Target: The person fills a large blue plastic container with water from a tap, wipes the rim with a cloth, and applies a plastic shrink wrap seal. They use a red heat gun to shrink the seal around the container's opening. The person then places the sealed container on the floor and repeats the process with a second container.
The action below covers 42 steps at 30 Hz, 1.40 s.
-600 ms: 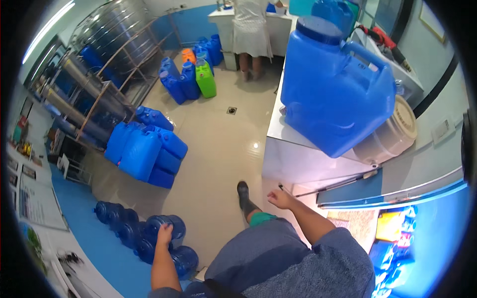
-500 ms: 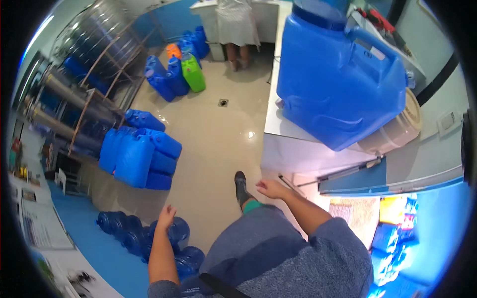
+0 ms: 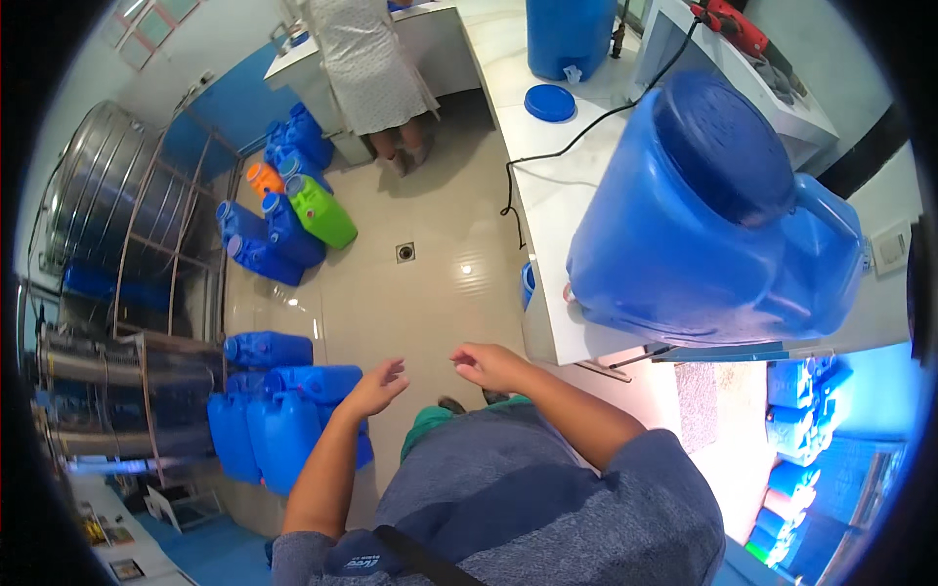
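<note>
left hand (image 3: 374,390), right hand (image 3: 491,367) — apart above floor (image 3: 415,317)

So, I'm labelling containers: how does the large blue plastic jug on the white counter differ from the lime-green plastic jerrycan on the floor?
Colour: the large blue plastic jug is blue with a dark-blue lid; the lime-green plastic jerrycan is bright green.
Place: the jug is on the white counter; the jerrycan is on the beige floor, beside blue jerrycans.
Both are plastic containers.
</note>
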Motion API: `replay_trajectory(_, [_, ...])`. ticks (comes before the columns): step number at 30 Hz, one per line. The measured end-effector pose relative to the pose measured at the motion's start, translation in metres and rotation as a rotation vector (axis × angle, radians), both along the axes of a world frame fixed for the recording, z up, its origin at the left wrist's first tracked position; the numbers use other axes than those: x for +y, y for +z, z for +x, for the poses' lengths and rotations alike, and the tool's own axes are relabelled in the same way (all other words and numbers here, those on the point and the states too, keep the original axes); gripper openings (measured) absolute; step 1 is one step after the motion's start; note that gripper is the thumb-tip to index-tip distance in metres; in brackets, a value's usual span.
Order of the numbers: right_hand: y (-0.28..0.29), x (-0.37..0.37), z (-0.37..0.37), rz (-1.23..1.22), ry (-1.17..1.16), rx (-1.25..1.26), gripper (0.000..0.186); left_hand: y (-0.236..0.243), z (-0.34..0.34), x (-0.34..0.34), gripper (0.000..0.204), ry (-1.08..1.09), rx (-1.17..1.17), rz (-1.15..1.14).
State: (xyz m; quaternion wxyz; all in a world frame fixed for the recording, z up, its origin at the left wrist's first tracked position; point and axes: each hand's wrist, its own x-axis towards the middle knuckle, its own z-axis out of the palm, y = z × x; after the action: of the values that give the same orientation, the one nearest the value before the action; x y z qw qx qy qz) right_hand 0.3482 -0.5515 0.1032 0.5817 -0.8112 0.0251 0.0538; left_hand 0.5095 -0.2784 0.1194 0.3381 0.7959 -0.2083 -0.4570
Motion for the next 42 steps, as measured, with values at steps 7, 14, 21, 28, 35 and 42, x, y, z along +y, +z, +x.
replay_trajectory(7, [0.07, -0.017, -0.034, -0.281, -0.468, 0.016, 0.023, 0.043, 0.102, -0.162, 0.062, -0.616, -0.041, -0.236])
replay_trajectory(14, [0.075, 0.019, -0.062, -0.121, -1.73, -0.232, 0.024, 0.122, 0.1, -0.306, 0.067, -1.019, 0.039, -0.541])
replay_trajectory(21, [0.052, -0.027, -0.078, -0.144, -2.178, -0.319, 0.037, 0.132, 0.053, -0.41, 0.084, -1.061, -0.031, -0.787])
replay_trajectory(28, [-0.018, -0.088, -0.132, 0.253, -2.215, -0.705, 0.05, 0.137, 0.035, -0.43, 0.08, -1.245, -0.048, -0.766])
replay_trajectory(35, [-0.01, -0.088, -0.148, 0.403, -2.356, -0.772, 0.046, 0.171, 0.057, -0.435, 0.072, -1.521, 0.104, -0.68])
replay_trajectory(42, [0.136, -0.053, -0.114, -0.395, -2.401, -1.102, 0.046, 0.247, 0.242, -0.57, 0.031, -0.888, -0.243, -1.058])
